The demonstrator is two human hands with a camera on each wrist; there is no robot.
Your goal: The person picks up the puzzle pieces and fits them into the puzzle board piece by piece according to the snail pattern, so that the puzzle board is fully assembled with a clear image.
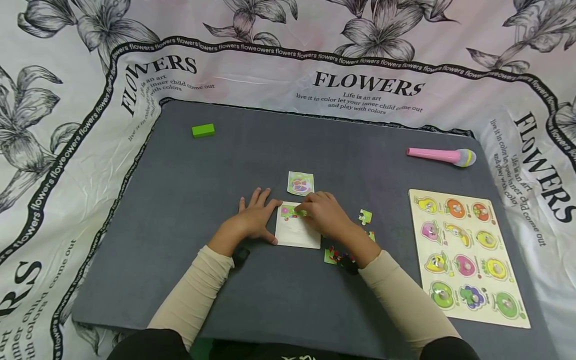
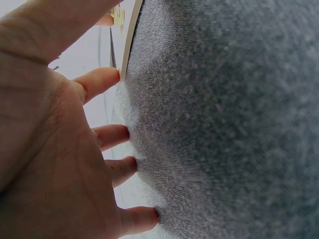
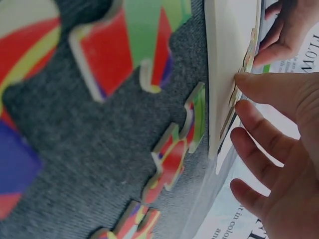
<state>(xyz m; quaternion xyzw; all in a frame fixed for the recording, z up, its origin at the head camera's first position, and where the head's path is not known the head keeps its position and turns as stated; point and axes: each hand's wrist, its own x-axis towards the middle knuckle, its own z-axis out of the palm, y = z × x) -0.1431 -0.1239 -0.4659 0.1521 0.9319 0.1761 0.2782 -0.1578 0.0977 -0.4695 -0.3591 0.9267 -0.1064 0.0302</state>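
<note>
A pale puzzle board lies on the grey table between both hands, with a joined pink-and-green puzzle part in its upper left. My left hand spreads its fingers beside the board, thumb and index finger touching its left edge; in the left wrist view its fingertips rest on the cloth. Over the board's upper right, my right hand pinches a green puzzle piece between thumb and index finger, mostly hidden from the head view. Just above the board lies a small picture card.
Loose puzzle pieces lie right of the board, others by the right forearm. A wooden fruit board and a pink toy microphone lie at the right. One green block sits at the far left.
</note>
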